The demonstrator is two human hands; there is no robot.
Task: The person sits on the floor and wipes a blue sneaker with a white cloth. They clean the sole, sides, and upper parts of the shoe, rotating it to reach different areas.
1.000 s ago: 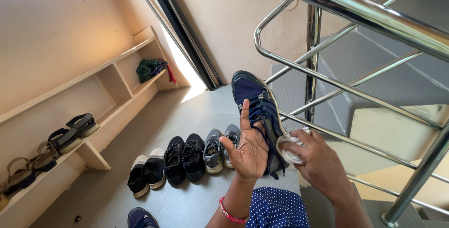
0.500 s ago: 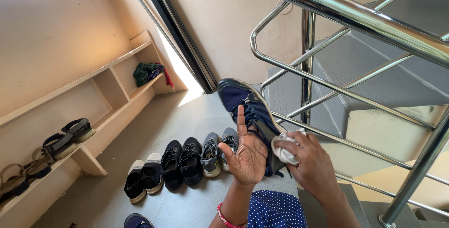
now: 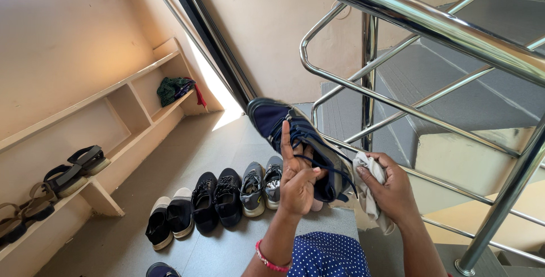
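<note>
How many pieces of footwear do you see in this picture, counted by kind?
Navy sneaker held up by the left hand, white cloth in the right hand: 1
Closed shoes in the floor row: 6
Navy shoe at the bottom edge: 1
Sandals on the shelf: 4, others may lie out of view
Total: 12

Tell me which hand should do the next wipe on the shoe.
Right, likely. The right hand already grips the cloth against the shoe heel, while the left hand is busy holding the shoe up.

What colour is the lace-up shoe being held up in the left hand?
Dark navy blue, laces too; the head view shows the shoe clearly.
</note>
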